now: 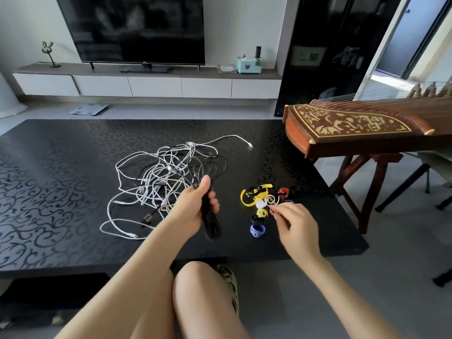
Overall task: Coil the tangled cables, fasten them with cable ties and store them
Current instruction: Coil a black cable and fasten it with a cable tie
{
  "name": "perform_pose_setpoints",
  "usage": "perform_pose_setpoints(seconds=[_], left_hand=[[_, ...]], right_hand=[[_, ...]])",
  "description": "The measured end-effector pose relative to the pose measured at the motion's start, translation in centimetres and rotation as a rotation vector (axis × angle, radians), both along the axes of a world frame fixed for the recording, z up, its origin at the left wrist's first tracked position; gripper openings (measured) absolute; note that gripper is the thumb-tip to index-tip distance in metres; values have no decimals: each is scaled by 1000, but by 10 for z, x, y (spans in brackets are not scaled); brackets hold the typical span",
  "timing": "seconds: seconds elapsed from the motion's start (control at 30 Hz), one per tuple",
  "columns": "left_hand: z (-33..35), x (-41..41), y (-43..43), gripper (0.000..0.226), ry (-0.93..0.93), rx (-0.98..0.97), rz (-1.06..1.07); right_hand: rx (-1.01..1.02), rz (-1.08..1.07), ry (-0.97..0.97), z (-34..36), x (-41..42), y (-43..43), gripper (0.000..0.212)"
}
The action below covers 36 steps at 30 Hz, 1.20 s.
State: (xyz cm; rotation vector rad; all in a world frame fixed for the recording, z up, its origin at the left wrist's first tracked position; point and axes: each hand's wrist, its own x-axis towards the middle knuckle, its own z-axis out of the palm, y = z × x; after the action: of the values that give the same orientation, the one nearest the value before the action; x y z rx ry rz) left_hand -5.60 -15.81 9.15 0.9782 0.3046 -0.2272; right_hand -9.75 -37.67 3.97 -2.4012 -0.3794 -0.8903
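A tangle of white and black cables [161, 177] lies in the middle of the black patterned table [61, 192]. My left hand [195, 206] grips a coiled black cable [210, 222], whose loops hang below my fist while its free strands run up into the tangle. To the right lies a small heap of coloured cable ties [259, 206]: yellow, white, black, blue and red. My right hand [293, 223] is at the heap's right side, with its fingertips pinching a whitish tie [270, 200].
A wooden zither [354, 126] on a stand juts over the table's right far corner. Behind the table stand a TV [137, 28] and a low white cabinet [146, 85]. My knees [195, 289] are under the table's near edge.
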Motion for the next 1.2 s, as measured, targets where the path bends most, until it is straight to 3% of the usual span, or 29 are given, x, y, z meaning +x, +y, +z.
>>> perform_pose_setpoints(seconds=[0.07,0.17,0.33,0.4,0.47,0.6,0.8,0.97,1.07,1.2], left_hand=[[-2,6,6,28,10,65,-25],[-9,11,4,25,21,174,-39],[-26,20,-4,25,80,258,-53],[-34,24,-9,23,145,260,-55],[-41,29,-15,19,196,267,-61],[-55,43,-34,21,225,232,-62],[-55,64,-59,27,136,139,-204],[-51,67,-68,19,95,60,-146],[-44,65,-66,20,128,-84,-114],[-25,60,-58,28,179,-270,-170]], right_hand=[[-11,-108,258,-10,18,-13,18],[-196,-45,537,-26,44,-15,20],[-488,16,631,-35,73,-4,22],[-453,10,682,-36,81,-1,21],[-246,5,748,-35,91,1,19],[485,92,876,-18,102,8,8],[1194,297,998,-3,110,14,10],[1397,489,1029,3,105,11,15],[1542,600,1026,6,93,13,12],[1526,631,845,18,75,18,18]])
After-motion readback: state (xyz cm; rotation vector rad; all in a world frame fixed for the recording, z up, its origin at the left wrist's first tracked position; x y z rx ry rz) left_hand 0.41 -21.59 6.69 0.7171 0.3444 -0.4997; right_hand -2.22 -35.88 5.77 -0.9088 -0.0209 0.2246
